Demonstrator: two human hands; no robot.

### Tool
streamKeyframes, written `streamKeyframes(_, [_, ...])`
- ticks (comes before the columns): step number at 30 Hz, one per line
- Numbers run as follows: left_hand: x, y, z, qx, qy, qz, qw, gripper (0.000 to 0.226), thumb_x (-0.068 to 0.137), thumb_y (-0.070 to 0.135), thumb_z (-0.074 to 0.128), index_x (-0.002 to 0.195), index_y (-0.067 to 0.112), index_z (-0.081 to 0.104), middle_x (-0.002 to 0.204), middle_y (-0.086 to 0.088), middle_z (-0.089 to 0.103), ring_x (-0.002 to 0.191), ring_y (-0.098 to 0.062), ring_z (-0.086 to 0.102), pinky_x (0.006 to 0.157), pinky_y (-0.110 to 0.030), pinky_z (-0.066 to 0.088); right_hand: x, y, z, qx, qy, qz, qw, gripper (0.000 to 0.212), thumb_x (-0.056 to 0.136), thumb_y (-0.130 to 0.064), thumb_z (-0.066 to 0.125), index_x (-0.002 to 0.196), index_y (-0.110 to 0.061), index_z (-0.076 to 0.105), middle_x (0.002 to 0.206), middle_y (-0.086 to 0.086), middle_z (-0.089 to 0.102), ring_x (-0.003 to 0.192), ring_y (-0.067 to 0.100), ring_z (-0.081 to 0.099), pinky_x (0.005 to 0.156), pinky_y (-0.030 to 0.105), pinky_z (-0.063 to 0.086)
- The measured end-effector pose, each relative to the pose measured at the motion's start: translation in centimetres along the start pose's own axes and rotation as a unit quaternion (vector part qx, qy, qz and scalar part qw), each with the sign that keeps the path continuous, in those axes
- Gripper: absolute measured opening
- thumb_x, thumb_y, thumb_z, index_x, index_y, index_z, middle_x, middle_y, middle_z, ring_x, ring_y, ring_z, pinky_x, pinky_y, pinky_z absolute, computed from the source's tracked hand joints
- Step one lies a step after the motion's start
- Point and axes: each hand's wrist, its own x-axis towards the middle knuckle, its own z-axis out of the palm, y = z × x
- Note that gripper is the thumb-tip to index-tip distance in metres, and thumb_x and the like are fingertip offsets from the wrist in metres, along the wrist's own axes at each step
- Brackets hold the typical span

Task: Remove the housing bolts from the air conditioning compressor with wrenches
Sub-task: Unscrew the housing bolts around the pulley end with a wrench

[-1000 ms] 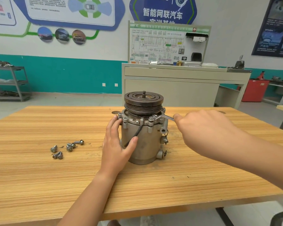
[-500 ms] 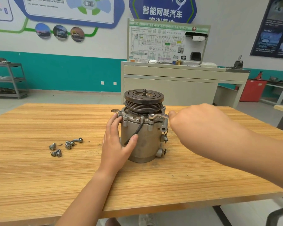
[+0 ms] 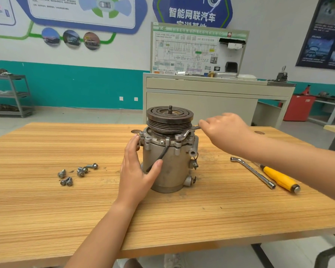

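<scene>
- one grey cylindrical metal air conditioning compressor (image 3: 168, 165) stood upright on the light striped wooden tabletop (image 3: 46, 209), about midway between its left and right edges and nearer the far edge, with a dark grooved pulley on top.
- one flat silver ring wrench (image 3: 188, 132) sat with its ring over a bolt on the flange at the housing's upper rim, front right, its handle running out to the right.
- two hands: the right hand (image 3: 225, 130) curled its fingers over the handle's outer end, just right of the pulley. the left hand (image 3: 135, 171) lay straight-fingered against the compressor's left side, thumb spread across the front beside a black cable.
- six loose bolts (image 3: 80, 172), silver and flanged, lay clustered toward the left edge, well apart from the compressor.
- one bent silver socket wrench (image 3: 253, 172) and one yellow-handled screwdriver (image 3: 280, 179) lay side by side toward the right edge.
</scene>
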Motion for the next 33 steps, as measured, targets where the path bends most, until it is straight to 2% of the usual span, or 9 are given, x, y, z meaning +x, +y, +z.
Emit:
streamKeyframes(3, [0.1, -0.1, 0.0, -0.004, 0.0, 0.001, 1.0, 0.07, 0.073, 0.058, 0.053, 0.132, 0.053, 0.016, 0.141, 0.021, 0.026, 0.133, -0.009, 0.034, 0.097, -0.055, 0.045, 0.8, 0.2, 1.4, 0.066, 0.118, 0.012, 0.991, 0.02, 0.06, 0.017, 0.067, 0.073, 0.002, 0.061, 0.059, 0.012, 0.061, 0.05, 0.026, 0.059, 0.047, 0.029, 0.045])
streamKeyframes(5, [0.1, -0.2, 0.1, -0.008, -0.003, -0.001, 1.0, 0.071, 0.073, 0.059, 0.054, 0.133, 0.054, 0.015, 0.139, 0.025, 0.026, 0.13, -0.005, 0.035, 0.096, -0.053, 0.046, 0.4, 0.3, 1.8, 0.114, 0.16, 0.02, 0.98, 0.014, 0.065, 0.015, 0.066, 0.073, 0.004, 0.063, 0.057, 0.014, 0.061, 0.048, 0.029, 0.059, 0.046, 0.032, 0.047])
streamKeyframes(11, [0.2, -0.3, 0.1, -0.01, 0.001, 0.002, 1.0, 0.071, 0.073, 0.058, 0.054, 0.131, 0.057, 0.014, 0.135, 0.036, 0.024, 0.126, 0.002, 0.035, 0.096, -0.053, 0.046, -4.4, -1.2, -0.4, 0.364, 0.171, 0.096, 0.911, 0.041, 0.096, -0.015, 0.044, 0.136, -0.009, 0.042, 0.089, 0.015, 0.066, 0.07, 0.037, 0.059, 0.058, 0.045, 0.049])
streamKeyframes(14, [0.2, -0.4, 0.1, -0.004, 0.005, 0.009, 1.0, 0.072, 0.073, 0.058, 0.054, 0.131, 0.059, 0.012, 0.134, 0.042, 0.02, 0.125, 0.003, 0.036, 0.098, -0.053, 0.045, -6.6, -2.5, -1.8, 0.282, 0.106, 0.057, 0.952, 0.047, 0.085, -0.006, 0.061, 0.131, -0.012, 0.051, 0.061, 0.007, 0.054, 0.043, 0.029, 0.045, 0.034, 0.027, 0.031])
streamKeyframes(17, [0.1, -0.3, 0.2, -0.01, 0.006, 0.008, 1.0, 0.072, 0.073, 0.058, 0.055, 0.132, 0.056, 0.014, 0.134, 0.04, 0.02, 0.127, -0.003, 0.037, 0.096, -0.054, 0.046, -7.1, -2.6, -3.3, 0.198, 0.106, 0.082, 0.971, 0.057, 0.068, 0.002, 0.074, 0.121, -0.012, 0.06, 0.055, 0.003, 0.034, 0.039, 0.019, 0.022, 0.043, 0.014, 0.002])
streamKeyframes(22, [0.1, -0.3, 0.1, -0.001, 0.009, 0.012, 1.0, 0.073, 0.073, 0.058, 0.053, 0.134, 0.049, 0.014, 0.142, 0.018, 0.029, 0.131, -0.008, 0.037, 0.101, -0.053, 0.041, -6.3, -2.3, -4.2, 0.077, 0.027, 0.111, 0.99, 0.062, 0.094, -0.011, 0.035, 0.145, -0.034, 0.007, 0.071, -0.002, 0.02, 0.051, 0.013, 0.017, 0.042, 0.027, 0.009])
streamKeyframes(27, [0.1, -0.2, 0.0, 0.003, 0.006, 0.011, 1.0, 0.071, 0.072, 0.058, 0.053, 0.132, 0.052, 0.014, 0.141, 0.014, 0.029, 0.128, -0.007, 0.038, 0.102, -0.053, 0.04, -5.5, -2.5, -5.4, 0.096, -0.024, 0.104, 0.99, 0.06, 0.093, -0.006, 0.033, 0.145, -0.026, 0.011, 0.068, -0.001, 0.02, 0.061, 0.018, 0.027, 0.042, 0.028, 0.012])
streamKeyframes(30, [0.0, -0.2, 0.1, 0.001, 0.006, 0.012, 1.0, 0.071, 0.072, 0.057, 0.053, 0.132, 0.05, 0.015, 0.139, 0.018, 0.029, 0.127, -0.006, 0.038, 0.102, -0.052, 0.04, -4.9, -3.5, -7.0, 0.067, -0.044, 0.065, 0.995, 0.052, 0.091, 0.0, 0.033, 0.141, -0.014, 0.024, 0.08, 0.007, 0.04, 0.069, 0.023, 0.037, 0.041, 0.027, 0.015])
streamKeyframes(33, [0.1, -0.2, 0.1, 0.004, 0.006, 0.01, 1.0, 0.072, 0.072, 0.058, 0.052, 0.133, 0.048, 0.015, 0.135, 0.03, 0.024, 0.125, -0.003, 0.037, 0.102, -0.051, 0.04, -4.4, -5.0, -8.1, 0.05, -0.062, 0.021, 0.997, 0.047, 0.09, 0.005, 0.035, 0.136, -0.002, 0.034, 0.067, 0.005, 0.027, 0.057, 0.015, 0.022, 0.04, 0.025, 0.017])
